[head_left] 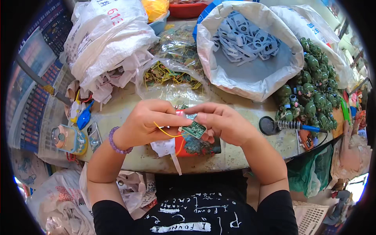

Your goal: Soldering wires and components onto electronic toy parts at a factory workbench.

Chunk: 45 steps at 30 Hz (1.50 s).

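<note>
A small green circuit board [194,131] is held above the table between my two hands. My left hand [150,120] is closed, its thumb and fingers pinching the board's left side. From the other side, my right hand [226,122] grips the board between thumb and fingers. A yellow wire [162,131] runs from beside my left fingers to the board. Below my hands lies a red tray-like thing [214,147] with dark green pieces in it. A white plastic piece with a long strip [166,149] sits under my left hand.
Behind my hands, clear bags [172,76] hold boards and yellow wires. A white sack [250,80] contains pale plastic parts; another bulging sack [109,39] stands left. Dark green rounded parts [311,84] are heaped right, near a soldering iron in its stand [290,125]. A bottle [69,139] stands left.
</note>
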Tool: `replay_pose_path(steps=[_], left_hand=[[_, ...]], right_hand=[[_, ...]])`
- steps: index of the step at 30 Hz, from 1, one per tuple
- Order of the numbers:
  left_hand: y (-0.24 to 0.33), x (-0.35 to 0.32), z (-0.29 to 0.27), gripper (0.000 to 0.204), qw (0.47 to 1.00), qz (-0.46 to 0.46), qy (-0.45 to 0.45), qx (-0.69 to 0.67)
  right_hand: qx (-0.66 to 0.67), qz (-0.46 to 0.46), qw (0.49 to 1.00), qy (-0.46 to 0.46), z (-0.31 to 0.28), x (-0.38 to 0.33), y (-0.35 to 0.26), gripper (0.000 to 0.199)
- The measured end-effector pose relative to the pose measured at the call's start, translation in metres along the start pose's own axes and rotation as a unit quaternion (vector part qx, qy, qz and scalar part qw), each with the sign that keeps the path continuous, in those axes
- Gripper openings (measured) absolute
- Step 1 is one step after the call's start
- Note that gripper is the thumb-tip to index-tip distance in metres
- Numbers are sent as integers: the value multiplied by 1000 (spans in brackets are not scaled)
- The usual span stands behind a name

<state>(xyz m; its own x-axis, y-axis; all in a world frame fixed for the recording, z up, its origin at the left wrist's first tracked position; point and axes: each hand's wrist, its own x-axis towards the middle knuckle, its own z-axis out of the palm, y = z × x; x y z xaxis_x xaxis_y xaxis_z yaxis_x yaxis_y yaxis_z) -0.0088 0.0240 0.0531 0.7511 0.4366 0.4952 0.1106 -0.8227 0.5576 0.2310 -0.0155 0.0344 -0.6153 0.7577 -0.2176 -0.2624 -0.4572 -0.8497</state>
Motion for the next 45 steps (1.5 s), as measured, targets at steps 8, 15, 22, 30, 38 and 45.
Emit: replay_pose_path(steps=[8,15,22,30,38,45], left_hand=[[-5,-32,4,25,962,-247,116,33],[-14,-30,44,32,950,-247,140,128],[-12,-35,47,22,923,-331,176,-84],[-11,-34,48,12,974,-203,90,32],[-9,-33,53,10,974,-192,117,11],[-11,-34,55,7,974,-191,123,-21]], right_hand=[[-126,-419,838,326,-24,-1,16,20],[-315,-302,826,357,-20,7,46,15],[-303,-252,839,375,-31,19,55,16],[-490,-271,758,335,-29,17,53,15],[-460,-274,787,306,-28,19,47,16],[-479,-274,779,299,-25,16,50,14]])
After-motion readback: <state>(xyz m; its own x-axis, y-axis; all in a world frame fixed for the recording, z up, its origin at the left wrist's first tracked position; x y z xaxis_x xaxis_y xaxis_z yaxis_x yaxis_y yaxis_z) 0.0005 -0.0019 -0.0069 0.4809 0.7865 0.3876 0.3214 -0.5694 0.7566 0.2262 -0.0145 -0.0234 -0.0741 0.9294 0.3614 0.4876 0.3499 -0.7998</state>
